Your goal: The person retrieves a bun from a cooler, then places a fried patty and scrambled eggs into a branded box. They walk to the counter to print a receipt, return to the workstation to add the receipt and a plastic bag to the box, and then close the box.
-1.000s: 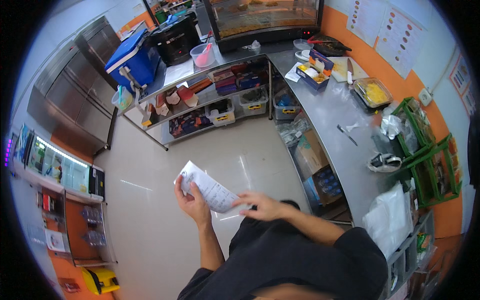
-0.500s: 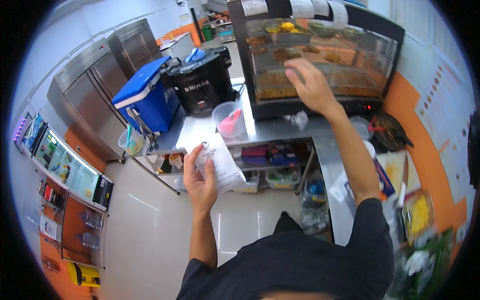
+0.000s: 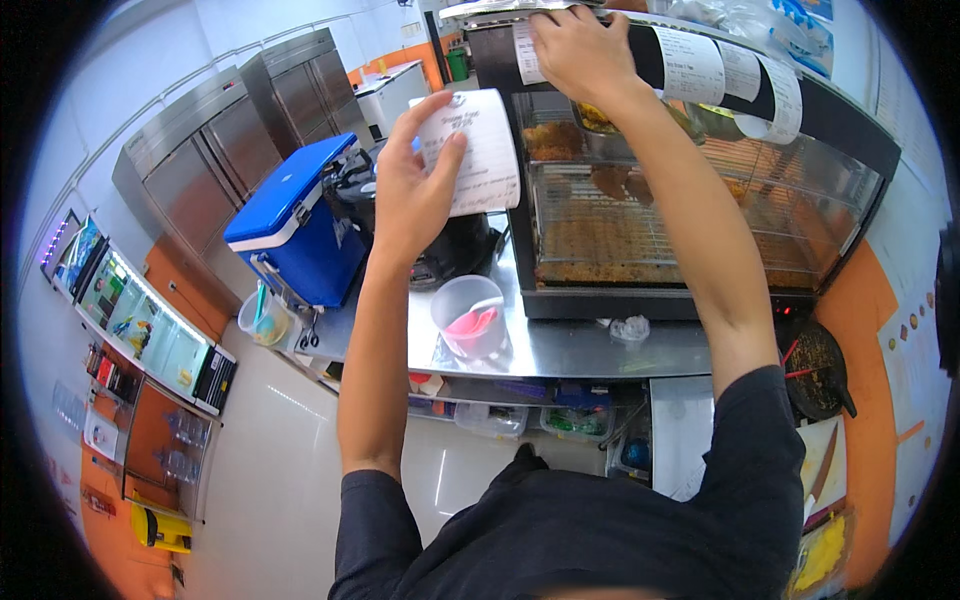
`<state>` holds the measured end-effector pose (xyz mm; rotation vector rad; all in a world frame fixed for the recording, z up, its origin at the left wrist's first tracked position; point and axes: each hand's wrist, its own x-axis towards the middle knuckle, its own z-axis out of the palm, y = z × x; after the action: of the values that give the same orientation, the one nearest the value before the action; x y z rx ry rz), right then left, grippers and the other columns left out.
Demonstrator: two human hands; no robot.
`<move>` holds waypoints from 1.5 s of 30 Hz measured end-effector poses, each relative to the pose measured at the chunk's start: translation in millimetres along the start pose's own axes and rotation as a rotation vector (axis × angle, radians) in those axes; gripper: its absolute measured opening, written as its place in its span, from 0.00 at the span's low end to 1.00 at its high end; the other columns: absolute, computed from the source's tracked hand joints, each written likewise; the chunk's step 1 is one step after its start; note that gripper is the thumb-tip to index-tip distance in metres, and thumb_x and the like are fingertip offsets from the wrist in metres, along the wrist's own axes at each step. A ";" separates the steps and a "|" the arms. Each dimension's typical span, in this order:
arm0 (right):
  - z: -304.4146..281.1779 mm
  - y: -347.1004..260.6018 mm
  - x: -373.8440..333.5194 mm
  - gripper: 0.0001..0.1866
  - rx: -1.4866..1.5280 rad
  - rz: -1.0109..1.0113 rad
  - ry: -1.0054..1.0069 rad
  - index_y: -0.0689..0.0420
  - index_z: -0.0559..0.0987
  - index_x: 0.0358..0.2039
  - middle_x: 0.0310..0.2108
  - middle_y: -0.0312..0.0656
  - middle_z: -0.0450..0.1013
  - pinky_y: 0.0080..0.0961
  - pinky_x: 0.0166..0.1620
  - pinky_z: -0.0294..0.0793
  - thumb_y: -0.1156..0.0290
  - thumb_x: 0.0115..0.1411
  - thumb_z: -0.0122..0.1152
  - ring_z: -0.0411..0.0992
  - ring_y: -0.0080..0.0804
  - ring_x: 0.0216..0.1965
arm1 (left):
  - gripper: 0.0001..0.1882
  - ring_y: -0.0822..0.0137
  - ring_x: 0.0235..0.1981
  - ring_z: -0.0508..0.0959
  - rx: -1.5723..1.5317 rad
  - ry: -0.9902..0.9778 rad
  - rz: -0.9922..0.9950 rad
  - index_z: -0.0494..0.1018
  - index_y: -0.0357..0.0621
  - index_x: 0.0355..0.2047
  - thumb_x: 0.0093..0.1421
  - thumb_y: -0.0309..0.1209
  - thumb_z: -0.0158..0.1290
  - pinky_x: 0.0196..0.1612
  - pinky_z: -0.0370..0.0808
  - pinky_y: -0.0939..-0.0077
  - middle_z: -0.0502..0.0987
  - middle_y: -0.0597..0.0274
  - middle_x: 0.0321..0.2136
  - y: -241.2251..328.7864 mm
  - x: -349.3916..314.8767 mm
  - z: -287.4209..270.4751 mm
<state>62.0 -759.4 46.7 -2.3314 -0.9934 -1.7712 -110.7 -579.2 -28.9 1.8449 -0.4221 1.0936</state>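
Observation:
My left hand (image 3: 412, 195) pinches a white printed receipt (image 3: 485, 160) between thumb and fingers, raised in front of the black rice cooker (image 3: 455, 262). Reaching high, my right hand (image 3: 583, 55) has its fingers bent at the top edge of the glass-fronted food warmer (image 3: 690, 235). What those fingers grip, if anything, is hidden from view. One paper slip (image 3: 526, 60) hangs beside that hand, and other slips (image 3: 692, 68) hang further right along the same black edge. Trays and pieces of food show on shelves behind the glass.
On the steel counter (image 3: 590, 352) stand a blue cooler box (image 3: 292, 240), a clear tub with a pink scoop (image 3: 468, 325) and a small utensil tub (image 3: 266, 318). To the right are a dark mortar (image 3: 818, 372) and a knife (image 3: 824, 462) on a board. Bins (image 3: 575, 424) sit underneath.
My right hand has risen from in front of the warmer's glass to its top edge. My left hand has lifted the receipt higher. The view has shifted, with the warmer now looking nearer.

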 end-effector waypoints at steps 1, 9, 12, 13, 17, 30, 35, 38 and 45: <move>-5.1 4.9 -1.8 0.14 -0.046 -0.002 -0.024 0.54 0.80 0.42 0.49 0.44 0.75 0.73 0.53 0.63 0.64 0.63 0.50 0.71 0.42 0.55 | 0.21 0.70 0.45 0.78 -0.009 -0.012 0.023 0.72 0.38 0.57 0.64 0.24 0.56 0.45 0.78 0.75 0.77 0.56 0.48 -6.7 14.1 5.5; -24.3 58.4 -22.9 0.16 -0.361 0.024 -0.129 0.51 0.78 0.51 0.50 0.34 0.74 0.65 0.58 0.57 0.63 0.69 0.46 0.72 0.32 0.54 | 0.21 0.66 0.39 0.82 -0.061 -0.015 0.139 0.75 0.36 0.54 0.61 0.31 0.58 0.45 0.78 0.72 0.81 0.50 0.42 -49.8 112.2 70.9; -30.3 48.6 -31.1 0.16 -0.213 0.069 0.088 0.53 0.78 0.52 0.52 0.36 0.74 0.53 0.59 0.61 0.63 0.68 0.51 0.74 0.36 0.51 | 0.22 0.53 0.41 0.83 0.115 0.033 0.256 0.77 0.37 0.50 0.59 0.36 0.58 0.48 0.77 0.65 0.83 0.45 0.40 -61.0 139.5 83.9; -32.5 39.2 -37.6 0.16 -0.069 0.116 0.137 0.54 0.78 0.51 0.52 0.38 0.74 0.49 0.59 0.64 0.63 0.67 0.54 0.74 0.36 0.51 | 0.21 0.51 0.42 0.83 0.170 0.030 0.274 0.78 0.38 0.50 0.59 0.37 0.58 0.48 0.77 0.64 0.83 0.45 0.40 -62.9 144.8 86.6; -27.1 -13.5 -67.7 0.21 0.667 0.325 0.204 0.58 0.75 0.53 0.52 0.45 0.74 0.35 0.53 0.73 0.66 0.62 0.65 0.74 0.37 0.51 | 0.24 0.49 0.53 0.79 0.366 0.034 0.290 0.79 0.42 0.50 0.58 0.44 0.59 0.57 0.72 0.55 0.80 0.47 0.50 -60.7 152.1 91.6; 46.8 -64.7 -76.0 0.28 1.364 0.667 0.364 0.64 0.63 0.60 0.39 0.49 0.78 0.29 0.43 0.79 0.79 0.61 0.61 0.80 0.32 0.41 | 0.16 0.44 0.41 0.80 0.404 -0.078 0.164 0.80 0.34 0.43 0.60 0.33 0.55 0.49 0.75 0.56 0.82 0.41 0.38 -32.6 140.0 81.4; 51.3 -63.3 -80.7 0.25 1.395 0.664 0.340 0.65 0.61 0.61 0.45 0.46 0.75 0.19 0.43 0.81 0.79 0.66 0.57 0.79 0.27 0.41 | 0.15 0.42 0.45 0.76 0.793 0.158 0.595 0.78 0.38 0.43 0.63 0.36 0.53 0.52 0.69 0.46 0.78 0.41 0.41 -29.9 129.7 90.4; 52.6 -63.4 -81.2 0.25 1.438 0.700 0.348 0.65 0.61 0.61 0.46 0.47 0.75 0.20 0.43 0.80 0.78 0.66 0.58 0.79 0.28 0.42 | 0.16 0.42 0.47 0.76 0.824 0.022 0.488 0.78 0.38 0.45 0.64 0.37 0.52 0.53 0.68 0.45 0.77 0.41 0.42 -29.7 132.0 92.0; 48.4 -75.0 -96.8 0.30 1.530 0.733 0.392 0.65 0.61 0.61 0.47 0.50 0.77 0.25 0.49 0.78 0.78 0.63 0.65 0.77 0.31 0.46 | 0.20 0.43 0.49 0.77 0.883 -0.008 0.526 0.77 0.38 0.47 0.67 0.42 0.49 0.56 0.68 0.46 0.78 0.41 0.45 -24.1 133.7 94.2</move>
<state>51.2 -724.5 -79.8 -1.0303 -0.7505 -0.5979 26.4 -625.7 51.1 2.5776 -0.4872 1.8305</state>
